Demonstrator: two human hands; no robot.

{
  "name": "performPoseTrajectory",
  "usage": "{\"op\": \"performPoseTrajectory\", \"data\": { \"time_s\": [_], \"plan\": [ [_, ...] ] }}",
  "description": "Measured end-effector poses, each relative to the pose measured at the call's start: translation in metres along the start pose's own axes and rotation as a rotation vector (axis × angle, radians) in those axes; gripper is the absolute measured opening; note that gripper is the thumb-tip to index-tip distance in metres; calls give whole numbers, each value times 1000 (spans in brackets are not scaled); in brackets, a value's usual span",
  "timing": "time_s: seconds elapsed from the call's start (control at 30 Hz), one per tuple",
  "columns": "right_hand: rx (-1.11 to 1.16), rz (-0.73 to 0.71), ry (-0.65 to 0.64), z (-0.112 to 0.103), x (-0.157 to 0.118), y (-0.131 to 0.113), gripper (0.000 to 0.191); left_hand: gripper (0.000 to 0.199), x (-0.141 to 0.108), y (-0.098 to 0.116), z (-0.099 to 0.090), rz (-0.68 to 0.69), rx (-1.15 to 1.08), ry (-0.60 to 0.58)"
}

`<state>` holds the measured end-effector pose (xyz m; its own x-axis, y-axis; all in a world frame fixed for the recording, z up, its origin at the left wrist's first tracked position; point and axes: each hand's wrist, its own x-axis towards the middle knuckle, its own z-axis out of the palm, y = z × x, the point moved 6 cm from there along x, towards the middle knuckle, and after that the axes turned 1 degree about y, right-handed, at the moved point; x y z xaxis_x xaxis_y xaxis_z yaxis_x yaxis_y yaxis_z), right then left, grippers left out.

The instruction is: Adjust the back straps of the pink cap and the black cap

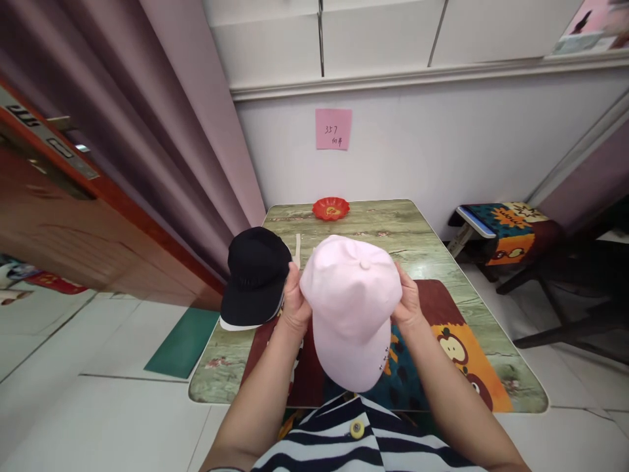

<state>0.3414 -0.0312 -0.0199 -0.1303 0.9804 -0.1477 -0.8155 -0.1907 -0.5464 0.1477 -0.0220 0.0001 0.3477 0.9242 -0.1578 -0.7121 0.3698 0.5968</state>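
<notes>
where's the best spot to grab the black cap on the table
Take the black cap by its brim, coming from the near left. The brim juts toward the table edge, flat and thin enough to pinch, while the left hand crowds its right side.

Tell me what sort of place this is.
Probably a room in a home, not a workshop. A small wood-grain folding table stands against a white wall beside a purple curtain, with a cartoon-print mat on it. Both hands hold a pink cap; a black cap lies alongside.
</notes>
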Motion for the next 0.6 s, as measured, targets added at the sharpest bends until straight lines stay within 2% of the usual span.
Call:
{"op": "performPoseTrajectory", "data": {
  "time_s": [0.1,0.2,0.3,0.5,0.6],
  "plan": [
    [30,63,-23,0,-4,9,27,92,-11,-10,13,-6,-57,-105],
    [38,103,-23,1,-8,15,28,102,-17,-12,26,37,-84,-142],
    [52,128,-19,2,-10,19,30,109,-21,-11,31,57,-117,-152],
    [74,143,6,7,-13,30,35,101,-26,-10,35,73,-126,-131],
    [102,136,-35,5,-18,38,46,94,-25,-6,43,101,-118,-107]
  ]
}}
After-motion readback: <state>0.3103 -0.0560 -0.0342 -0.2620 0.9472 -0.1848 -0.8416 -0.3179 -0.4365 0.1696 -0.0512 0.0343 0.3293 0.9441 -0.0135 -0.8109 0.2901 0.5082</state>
